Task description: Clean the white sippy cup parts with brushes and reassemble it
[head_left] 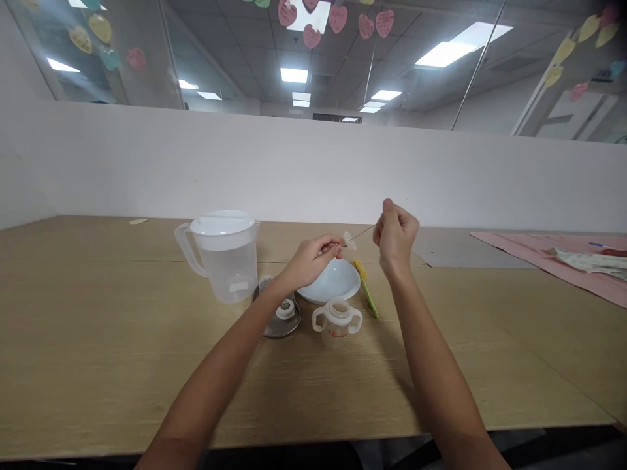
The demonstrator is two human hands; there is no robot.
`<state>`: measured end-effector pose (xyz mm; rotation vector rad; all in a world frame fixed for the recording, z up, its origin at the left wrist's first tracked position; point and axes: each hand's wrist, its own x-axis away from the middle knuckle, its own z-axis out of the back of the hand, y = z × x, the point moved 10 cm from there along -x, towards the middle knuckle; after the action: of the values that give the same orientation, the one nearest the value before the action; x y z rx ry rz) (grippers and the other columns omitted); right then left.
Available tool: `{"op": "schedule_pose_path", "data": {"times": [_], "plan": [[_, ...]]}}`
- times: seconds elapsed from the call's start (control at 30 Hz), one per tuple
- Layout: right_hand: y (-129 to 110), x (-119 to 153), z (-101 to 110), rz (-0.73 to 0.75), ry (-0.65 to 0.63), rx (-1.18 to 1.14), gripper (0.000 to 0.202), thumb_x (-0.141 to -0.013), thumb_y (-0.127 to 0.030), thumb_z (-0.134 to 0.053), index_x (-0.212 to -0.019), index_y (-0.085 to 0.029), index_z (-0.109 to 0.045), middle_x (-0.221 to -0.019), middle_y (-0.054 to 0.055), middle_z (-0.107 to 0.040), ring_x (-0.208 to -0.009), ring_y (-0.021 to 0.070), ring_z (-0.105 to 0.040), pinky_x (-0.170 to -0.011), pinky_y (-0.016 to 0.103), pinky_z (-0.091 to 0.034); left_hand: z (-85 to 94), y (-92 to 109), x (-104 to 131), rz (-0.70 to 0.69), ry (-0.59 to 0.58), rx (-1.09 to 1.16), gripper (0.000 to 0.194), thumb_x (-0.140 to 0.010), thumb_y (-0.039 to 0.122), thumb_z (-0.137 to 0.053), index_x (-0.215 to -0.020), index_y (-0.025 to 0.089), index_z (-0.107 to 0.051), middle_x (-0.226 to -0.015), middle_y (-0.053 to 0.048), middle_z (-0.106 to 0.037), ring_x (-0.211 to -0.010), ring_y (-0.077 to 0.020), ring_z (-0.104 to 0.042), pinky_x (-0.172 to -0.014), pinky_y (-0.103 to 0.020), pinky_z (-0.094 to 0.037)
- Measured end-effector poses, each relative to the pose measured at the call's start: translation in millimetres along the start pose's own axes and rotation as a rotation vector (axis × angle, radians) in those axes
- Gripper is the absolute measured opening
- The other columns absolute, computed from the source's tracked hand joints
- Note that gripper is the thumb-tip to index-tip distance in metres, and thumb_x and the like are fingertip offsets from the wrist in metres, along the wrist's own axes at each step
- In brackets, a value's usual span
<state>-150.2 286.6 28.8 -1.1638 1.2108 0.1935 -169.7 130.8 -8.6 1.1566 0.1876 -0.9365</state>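
Head view: a thin rod (363, 232) is held between two bare hands above the desk (147, 365), and its long axis is the line that governs the scene. It is sloped upward from the left hand (318, 258) to the right hand (396, 236), so that its right end is carried higher. On the left, the grip is pinched narrow on the rod's lower end; on the right, a closed grip is curled about the upper end, though how the tip is seated there cannot be told.

A small clear piece (349, 241) is seen on the line of the rod, just beside the left grip, to its right and slightly above. The left hand is thus the nearer one; the right grip is placed farther up the rod. The piece is turned across that axis; whether it is pierced by the rod or only touched cannot be told.

Below, a white bowl (333, 284) is partly covered by the left hand. A two-handled cup (337, 325) is stood upright before the bowl, and a brush (368, 297) is laid to the bowl's right, apart from both hands.
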Motion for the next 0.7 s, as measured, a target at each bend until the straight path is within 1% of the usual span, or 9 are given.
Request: {"op": "schedule_pose_path", "data": {"times": [0.07, 0.13, 0.2, 0.27, 0.37, 0.47, 0.57, 0.63, 0.7], "plan": [[1.1, 9.6, -17.2, -0.047, -0.064, -0.043, 0.052, -0.088, -0.059, -0.034, -0.055, -0.020, -0.027, -0.047, -0.005, -0.024, -0.043, 0.0078, -0.026, -0.042, 0.022, -0.023, -1.9, 1.3, -1.7, 0.006, -0.012, -0.011, 0.023, -0.087, 0.029, -0.044, -0.093, 0.012, -0.058, -0.082, -0.005, -0.061, -0.076, -0.0122, -0.055, -0.068, -0.021, -0.042], [0.0, 15.1, -25.3, -0.061, -0.093, -0.032, 0.055, -0.086, -0.063, -0.035, -0.054, -0.019, -0.028, -0.048, -0.004, -0.027, -0.044, 0.0076, -0.029, -0.042, 0.022, -0.025, -3.5, 3.8, -1.9, 0.012, -0.042, -0.031, 0.025, -0.088, 0.031, -0.041, -0.093, 0.013, -0.057, -0.082, -0.004, -0.060, -0.074, -0.0120, -0.054, -0.065, -0.021, -0.041], [2.8, 14.5, -23.3, -0.080, -0.081, -0.012, 0.057, -0.084, -0.066, -0.036, -0.053, -0.019, -0.027, -0.048, -0.004, -0.028, -0.044, 0.0072, -0.029, -0.042, 0.021, -0.025, -4.1, 7.7, -0.8, 0.008, -0.079, -0.072, 0.028, -0.089, 0.034, -0.040, -0.092, 0.013, -0.058, -0.081, -0.003, -0.060, -0.075, -0.0123, -0.055, -0.065, -0.021, -0.041], [12.6, 9.9, -16.5, -0.131, -0.049, -0.032, 0.058, -0.082, -0.067, -0.037, -0.052, -0.019, -0.025, -0.046, -0.004, -0.026, -0.042, 0.0067, -0.027, -0.040, 0.021, -0.023, -2.8, 12.2, 0.5, -0.001, -0.095, -0.150, 0.032, -0.090, 0.037, -0.038, -0.092, 0.014, -0.060, -0.078, -0.002, -0.060, -0.075, -0.0128, -0.055, -0.067, -0.021, -0.040], [35.4, 2.6, -6.5, -0.232, 0.020, -0.137, 0.057, -0.082, -0.066, -0.039, -0.052, -0.020, -0.025, -0.045, -0.006, -0.025, -0.039, 0.0059, -0.026, -0.037, 0.020, -0.022, -3.1, 17.7, 1.3, -0.020, -0.097, -0.299, 0.035, -0.091, 0.035, -0.035, -0.089, 0.015, -0.064, -0.070, -0.001, -0.059, -0.073, -0.0130, -0.053, -0.068, -0.022, -0.037], [62.6, -2.2, -0.6, -0.333, 0.086, -0.245, 0.055, -0.080, -0.066, -0.043, -0.054, -0.021, -0.026, -0.045, -0.007, -0.025, -0.036, 0.0053, -0.025, -0.034, 0.019, -0.019, -7.3, 16.8, 0.8, -0.017, -0.113, -0.392, 0.034, -0.092, 0.032, -0.035, -0.089, 0.016, -0.066, -0.068, 0.000, -0.059, -0.070, -0.0128, -0.052, -0.065, -0.022, -0.035], [93.9, -8.5, 16.4, -0.434, 0.176, -0.262, 0.054, -0.081, -0.067, -0.039, -0.056, -0.021, -0.023, -0.045, -0.008, -0.022, -0.034, 0.0051, -0.023, -0.031, 0.018, -0.018, -5.4, 10.9, 1.0, -0.001, -0.127, -0.452, 0.033, -0.091, 0.030, -0.037, -0.087, 0.016, -0.066, -0.068, 0.000, -0.060, -0.068, -0.0125, -0.053, -0.064, -0.022, -0.035], [115.3, -14.1, 40.0, -0.495, 0.255, -0.221, 0.053, -0.083, -0.067, -0.031, -0.058, -0.022, -0.020, -0.044, -0.009, -0.020, -0.033, 0.0052, -0.022, -0.030, 0.018, -0.018, 1.7, 5.9, 2.4, 0.011, -0.128, -0.498, 0.032, -0.090, 0.031, -0.038, -0.084, 0.016, -0.065, -0.069, 0.000, -0.061, -0.070, -0.0130, -0.054, -0.064, -0.022, -0.036], [130.8, -20.6, 70.2, -0.502, 0.346, -0.176, 0.051, -0.086, -0.063, -0.029, -0.058, -0.022, -0.021, -0.043, -0.009, -0.020, -0.032, 0.0054, -0.023, -0.030, 0.018, -0.018, 12.0, -0.1, 4.1, 0.034, -0.119, -0.520, 0.031, -0.090, 0.033, -0.039, -0.085, 0.016, -0.065, -0.074, -0.001, -0.064, -0.072, -0.0136, -0.055, -0.066, -0.022, -0.037]]}}
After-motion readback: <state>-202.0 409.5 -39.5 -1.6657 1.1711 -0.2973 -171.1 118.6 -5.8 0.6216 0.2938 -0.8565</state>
